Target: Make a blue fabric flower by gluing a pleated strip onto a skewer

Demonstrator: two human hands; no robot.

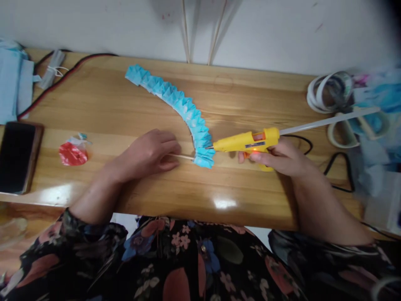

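My right hand (282, 156) grips a yellow hot glue gun (246, 141), with a long translucent glue stick (328, 120) poking out of its back and a small orange light glowing. The gun's metal nozzle meets the lower end of a curved, pleated blue paper strip (183, 104) lying on the table. My left hand (150, 152) is closed around a thin wooden stick (183, 156), whose far tip reaches the strip's lower end. The rest of that stick is hidden inside my fingers.
On the wooden table (103, 100) lie a phone (19, 156), a crumpled red-and-clear wrapper (73, 152) and blue sheets (11, 83) at left. Tape rolls (332, 90), scissors (344, 131) and a black cord (351, 171) are at right. Two thin sticks (216, 33) lean on the wall.
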